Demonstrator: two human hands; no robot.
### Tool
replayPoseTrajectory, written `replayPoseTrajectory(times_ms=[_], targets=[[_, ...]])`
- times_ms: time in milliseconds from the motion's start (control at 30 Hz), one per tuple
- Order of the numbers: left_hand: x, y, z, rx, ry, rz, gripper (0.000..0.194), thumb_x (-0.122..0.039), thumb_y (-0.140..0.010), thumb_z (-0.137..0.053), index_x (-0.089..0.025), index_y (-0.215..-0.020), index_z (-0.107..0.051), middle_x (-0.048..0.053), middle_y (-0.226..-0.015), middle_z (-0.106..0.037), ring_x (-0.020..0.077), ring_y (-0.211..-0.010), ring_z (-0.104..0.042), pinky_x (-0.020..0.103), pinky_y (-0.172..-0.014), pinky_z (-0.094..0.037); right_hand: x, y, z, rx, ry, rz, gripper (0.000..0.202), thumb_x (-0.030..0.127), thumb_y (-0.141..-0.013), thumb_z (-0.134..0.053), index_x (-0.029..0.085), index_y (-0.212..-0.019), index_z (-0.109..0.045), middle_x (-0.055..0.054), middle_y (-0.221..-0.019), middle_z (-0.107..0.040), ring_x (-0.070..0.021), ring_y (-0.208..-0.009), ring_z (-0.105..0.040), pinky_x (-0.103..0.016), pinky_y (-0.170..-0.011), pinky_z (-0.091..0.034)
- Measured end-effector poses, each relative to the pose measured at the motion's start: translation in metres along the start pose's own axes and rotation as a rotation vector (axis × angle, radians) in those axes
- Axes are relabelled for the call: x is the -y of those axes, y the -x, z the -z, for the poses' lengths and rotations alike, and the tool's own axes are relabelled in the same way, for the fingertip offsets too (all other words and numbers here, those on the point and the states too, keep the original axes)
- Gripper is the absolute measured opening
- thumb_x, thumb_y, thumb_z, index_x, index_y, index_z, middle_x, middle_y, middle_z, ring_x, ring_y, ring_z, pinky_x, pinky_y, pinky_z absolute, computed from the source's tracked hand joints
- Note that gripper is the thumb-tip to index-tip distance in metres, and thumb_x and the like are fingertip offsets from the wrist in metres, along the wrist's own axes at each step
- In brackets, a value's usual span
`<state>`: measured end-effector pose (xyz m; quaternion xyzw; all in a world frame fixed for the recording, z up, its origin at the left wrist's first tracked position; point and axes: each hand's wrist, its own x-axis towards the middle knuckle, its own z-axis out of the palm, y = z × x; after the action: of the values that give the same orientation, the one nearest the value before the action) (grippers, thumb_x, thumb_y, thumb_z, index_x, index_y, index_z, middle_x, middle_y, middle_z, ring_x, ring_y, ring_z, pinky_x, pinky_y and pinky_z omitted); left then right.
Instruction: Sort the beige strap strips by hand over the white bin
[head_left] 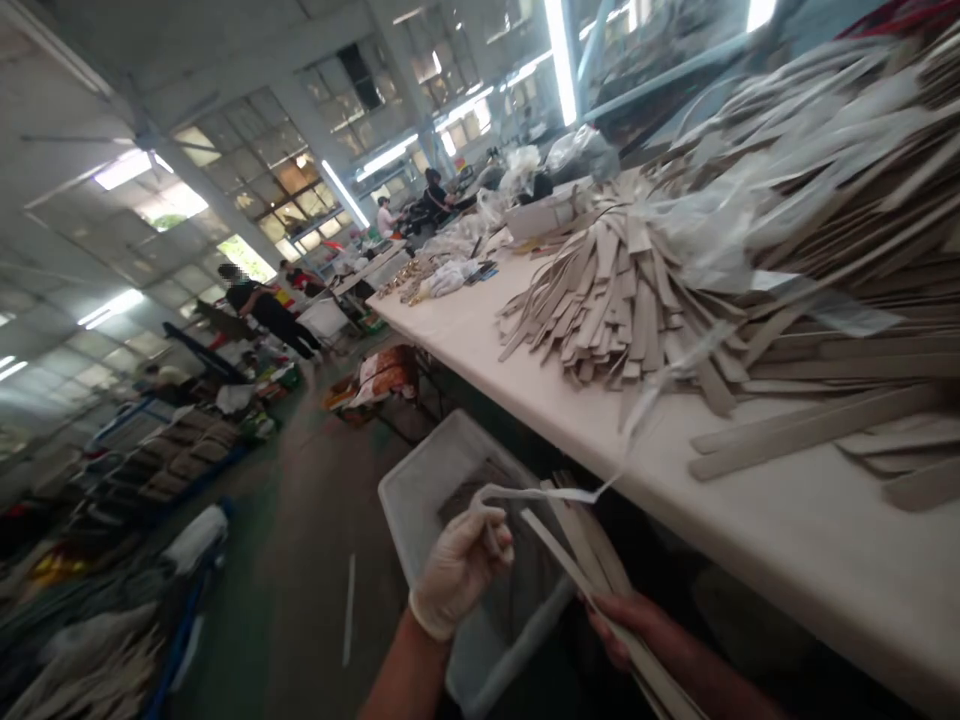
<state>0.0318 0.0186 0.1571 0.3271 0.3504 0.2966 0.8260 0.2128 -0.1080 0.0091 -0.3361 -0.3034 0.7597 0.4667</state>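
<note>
No legible text, label, brand, number or sign anywhere in my view. The grey-beige flat card strips [622, 300] heaped on the long white table [810, 520] look unprinted. The white plastic bin [420, 490] shows no marking. Background clutter is too blurred to read.

light: bright, from ceiling tubes [559, 50] and big windows [247, 160], some blown out
blur: heavy motion smear, worst toward the edges
tilt: whole frame slanted
</note>
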Motion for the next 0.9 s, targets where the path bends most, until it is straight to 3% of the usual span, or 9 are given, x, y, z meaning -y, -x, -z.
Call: replayPoseTrajectory(times_ms=[67,167,233,333,433,567,633,733,900], targets=[[-0.014,0.046,0.050,-0.254,0.155,-0.100,0.014,-0.021,-0.090,-0.060,-0.016,-0.086,-0.073,0.004,-0.074,-0.073,0.0131,-0.061,-0.067,0.021,-0.056,-0.054,-0.012,0.002,-0.001,-0.150,-0.119,-0.048,0.045,0.062,-0.071,-0.071,0.020,-0.084,-0.061,0.004,-0.059,-0.047,-0.0062,-0.042,-0.036,-0.020,-0.041,-0.031],[-0.035,0.113,0.116,-0.635,0.383,-0.345,0.034,-0.015,-0.099,-0.040,-0.020,-0.085,-0.071,0.001,-0.081,-0.075,0.0108,-0.065,-0.069,0.019,-0.057,-0.055,-0.010,0.007,-0.002,-0.256,-0.072,-0.126,0.044,0.058,-0.066,-0.076,0.018,-0.076,-0.061,0.002,-0.058,-0.049,-0.0070,-0.044,-0.039,-0.022,-0.042,-0.034],[-0.039,0.155,0.146,-0.798,0.483,-0.517,0.035,-0.016,-0.100,-0.037,-0.020,-0.086,-0.069,0.000,-0.083,-0.074,0.0099,-0.067,-0.070,0.018,-0.058,-0.055,-0.004,0.009,-0.005,-0.278,0.085,-0.200,0.047,0.063,-0.069,-0.072,0.018,-0.065,-0.059,-0.001,-0.053,-0.048,-0.0105,-0.044,-0.042,-0.026,-0.043,-0.037],[-0.023,0.193,0.168,-0.927,0.591,-0.625,0.026,-0.022,-0.099,-0.046,-0.017,-0.083,-0.066,-0.001,-0.076,-0.072,0.0077,-0.065,-0.068,0.017,-0.061,-0.055,0.004,0.012,-0.012,-0.353,0.309,-0.238,0.048,0.068,-0.071,-0.067,0.022,-0.057,-0.059,-0.007,-0.053,-0.052,-0.0169,-0.046,-0.047,-0.034,-0.045,-0.044],[0.011,0.192,0.174,-0.948,0.684,-0.588,0.022,-0.025,-0.096,-0.054,-0.015,-0.078,-0.064,-0.001,-0.071,-0.070,0.0066,-0.063,-0.066,0.017,-0.062,-0.054,0.010,0.019,-0.029,-0.378,0.477,-0.216,0.040,0.067,-0.072,-0.064,0.029,-0.064,-0.065,-0.015,-0.065,-0.061,-0.0250,-0.055,-0.056,-0.041,-0.051,-0.051],[0.051,0.158,0.161,-0.828,0.788,-0.406,0.024,-0.032,-0.095,-0.055,-0.016,-0.081,-0.065,0.001,-0.079,-0.072,0.0111,-0.071,-0.069,0.023,-0.065,-0.056,0.021,0.039,-0.077,-0.165,0.699,-0.278,0.045,0.072,-0.072,-0.063,0.027,-0.068,-0.069,-0.015,-0.069,-0.065,-0.0281,-0.067,-0.063,-0.040,-0.059,-0.054],[0.061,0.143,0.148,-0.749,0.783,-0.309,0.027,-0.036,-0.096,-0.052,-0.016,-0.086,-0.067,0.002,-0.083,-0.073,0.0136,-0.074,-0.070,0.026,-0.066,-0.056,0.026,0.045,-0.105,-0.050,0.753,-0.321,0.052,0.072,-0.075,-0.061,0.022,-0.066,-0.066,-0.011,-0.063,-0.062,-0.0219,-0.060,-0.059,-0.033,-0.056,-0.051],[0.067,0.131,0.127,-0.619,0.728,-0.203,0.036,-0.042,-0.098,-0.044,-0.015,-0.091,-0.068,0.005,-0.087,-0.073,0.0161,-0.075,-0.071,0.027,-0.066,-0.056,0.029,0.045,-0.134,0.000,0.732,-0.412,0.059,0.075,-0.071,-0.063,0.017,-0.067,-0.060,-0.004,-0.058,-0.057,-0.0157,-0.052,-0.052,-0.026,-0.048,-0.044],[0.078,0.120,0.108,-0.546,0.613,-0.168,0.037,-0.041,-0.098,-0.045,-0.013,-0.092,-0.068,0.008,-0.086,-0.072,0.0146,-0.072,-0.069,0.023,-0.064,-0.053,0.026,0.035,-0.139,0.020,0.729,-0.463,0.061,0.077,-0.068,-0.063,0.016,-0.073,-0.057,0.000,-0.055,-0.049,-0.0116,-0.048,-0.043,-0.023,-0.043,-0.035]])
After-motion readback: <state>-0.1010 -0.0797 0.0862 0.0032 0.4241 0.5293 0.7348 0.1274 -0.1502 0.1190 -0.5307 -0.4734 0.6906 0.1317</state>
